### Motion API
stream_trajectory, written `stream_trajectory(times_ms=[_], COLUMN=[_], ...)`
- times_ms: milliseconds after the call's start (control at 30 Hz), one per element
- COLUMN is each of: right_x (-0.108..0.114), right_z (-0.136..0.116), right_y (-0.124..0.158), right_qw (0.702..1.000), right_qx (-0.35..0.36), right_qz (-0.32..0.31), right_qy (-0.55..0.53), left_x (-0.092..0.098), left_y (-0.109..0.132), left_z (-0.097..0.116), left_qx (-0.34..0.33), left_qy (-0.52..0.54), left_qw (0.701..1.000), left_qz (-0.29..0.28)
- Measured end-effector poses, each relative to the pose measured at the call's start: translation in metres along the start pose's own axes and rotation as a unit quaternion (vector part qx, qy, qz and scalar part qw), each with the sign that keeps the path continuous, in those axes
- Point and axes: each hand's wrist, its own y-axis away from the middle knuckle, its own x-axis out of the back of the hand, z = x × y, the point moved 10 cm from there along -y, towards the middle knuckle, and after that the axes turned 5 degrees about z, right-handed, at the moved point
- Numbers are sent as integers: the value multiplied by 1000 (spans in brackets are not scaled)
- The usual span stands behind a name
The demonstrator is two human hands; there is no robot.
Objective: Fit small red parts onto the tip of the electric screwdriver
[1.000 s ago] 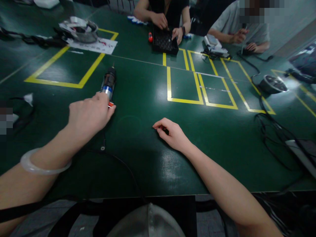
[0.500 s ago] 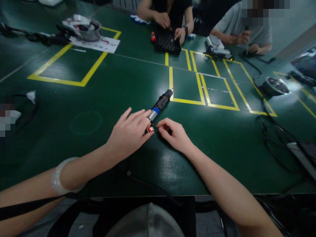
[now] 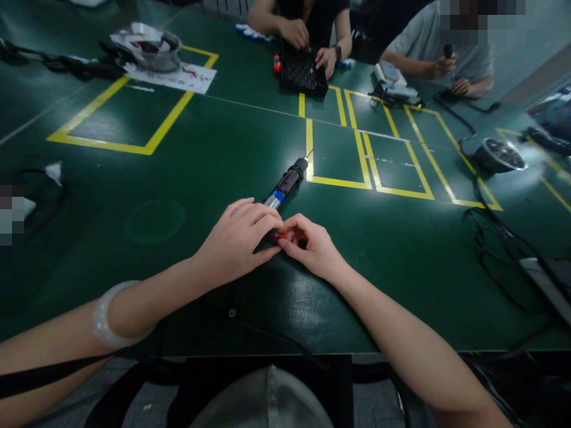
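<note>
An electric screwdriver [image 3: 284, 185] lies slantwise on the green table, its thin bit pointing away to the upper right. Its body is black, with a blue band and a silver section. My left hand [image 3: 241, 235] wraps over the rear part from above and hides most of it. At the tail end, a small red-orange part [image 3: 279, 236] shows between the two hands. My right hand [image 3: 312, 244] is closed in a pinch there, with thumb and forefinger at that part. Whether the red-orange part belongs to the screwdriver I cannot tell.
Yellow tape [image 3: 339, 182] marks rectangles on the table [image 3: 178, 172]. Across it, one person works over a black tray [image 3: 303, 80]; another sits near a white device [image 3: 395, 80]. A metal bowl [image 3: 156, 53] stands at far left, a round metal dish [image 3: 499, 156] and cables at right.
My right hand has moved slightly left and closed its fingertips at the red-orange part. My left fingers have drawn together over the screwdriver, which has shifted slightly left.
</note>
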Motion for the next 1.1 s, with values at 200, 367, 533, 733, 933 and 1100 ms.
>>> stream_trajectory(times_ms=[200,367,533,733,933,1100], right_x=[12,3,0,-2,-7,-3], right_z=[8,-5,-9,-9,-11,-10], right_y=[-4,-2,-2,-2,0,0], right_qw=[999,995,990,985,985,987], right_qx=[8,57,71,79,97,90], right_qz=[32,8,-3,-17,-49,-26], right_qy=[11,78,126,153,133,129], left_x=[-20,-34,-39,-44,-42,-42], left_y=[8,12,16,21,20,20], left_z=[-36,-38,-37,-37,-37,-37], left_qx=[135,166,169,161,160,161], left_qy=[129,219,243,237,227,225], left_qw=[981,958,952,956,958,958], left_qz=[-47,-83,-81,-66,-74,-79])
